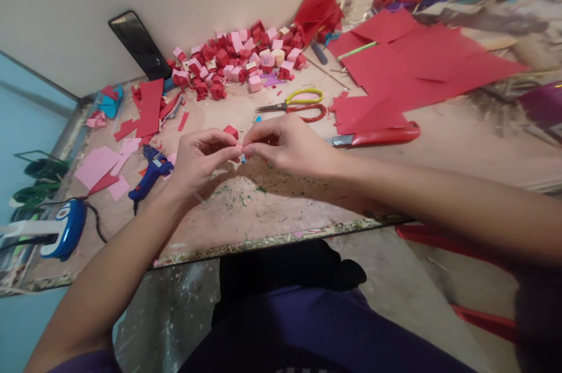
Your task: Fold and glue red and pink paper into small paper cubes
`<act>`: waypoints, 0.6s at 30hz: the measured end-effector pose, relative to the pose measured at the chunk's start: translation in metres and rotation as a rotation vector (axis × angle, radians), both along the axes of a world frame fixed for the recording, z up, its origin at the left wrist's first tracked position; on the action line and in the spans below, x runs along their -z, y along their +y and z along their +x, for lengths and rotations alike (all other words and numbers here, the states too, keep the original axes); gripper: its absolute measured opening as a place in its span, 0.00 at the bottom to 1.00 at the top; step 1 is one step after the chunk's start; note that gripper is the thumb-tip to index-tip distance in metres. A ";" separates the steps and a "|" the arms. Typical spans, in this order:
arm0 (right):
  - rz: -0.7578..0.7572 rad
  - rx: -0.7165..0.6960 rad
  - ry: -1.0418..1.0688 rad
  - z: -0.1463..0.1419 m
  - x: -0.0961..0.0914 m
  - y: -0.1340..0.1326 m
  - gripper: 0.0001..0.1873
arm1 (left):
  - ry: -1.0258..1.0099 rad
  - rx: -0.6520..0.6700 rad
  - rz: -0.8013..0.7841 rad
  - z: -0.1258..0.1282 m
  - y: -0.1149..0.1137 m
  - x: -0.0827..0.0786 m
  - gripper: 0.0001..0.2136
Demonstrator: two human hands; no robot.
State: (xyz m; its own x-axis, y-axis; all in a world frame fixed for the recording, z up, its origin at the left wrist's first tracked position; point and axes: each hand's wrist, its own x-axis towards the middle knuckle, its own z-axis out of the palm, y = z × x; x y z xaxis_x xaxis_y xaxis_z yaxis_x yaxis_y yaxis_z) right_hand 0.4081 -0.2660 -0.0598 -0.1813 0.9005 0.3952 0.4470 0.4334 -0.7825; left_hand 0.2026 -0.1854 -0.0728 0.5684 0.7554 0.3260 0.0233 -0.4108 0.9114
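My left hand (197,156) and my right hand (292,144) meet above the near middle of the table. Thumb and forefinger of each are pinched, and the fingertips come together. Whatever lies between them is too small and covered to make out. Just behind the left forefinger shows a small red paper cube (231,131); whether it is touched or rests on the table, I cannot tell. A bit of blue (243,159) peeks out below the fingertips. Scissors (294,106) with yellow and red handles lie beyond my right hand, and a red-handled utility knife (377,135) lies beside its wrist.
A heap of red and pink paper cubes (237,57) sits against the wall near a leaning phone (139,45). Red paper sheets (408,62) spread at right. A blue glue gun (151,171) and pink paper pieces (97,163) lie at left. Green crumbs dot the table's front.
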 end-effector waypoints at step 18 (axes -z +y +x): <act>-0.001 0.021 -0.050 0.001 0.000 0.000 0.07 | 0.004 -0.098 0.018 0.004 -0.004 -0.001 0.02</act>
State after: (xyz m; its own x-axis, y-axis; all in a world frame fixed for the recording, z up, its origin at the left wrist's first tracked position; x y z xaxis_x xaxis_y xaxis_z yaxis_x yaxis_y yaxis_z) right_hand 0.4087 -0.2659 -0.0598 -0.1823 0.9049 0.3847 0.4948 0.4225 -0.7594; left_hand 0.2068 -0.1893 -0.0713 0.4932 0.8017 0.3376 0.0682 -0.4225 0.9038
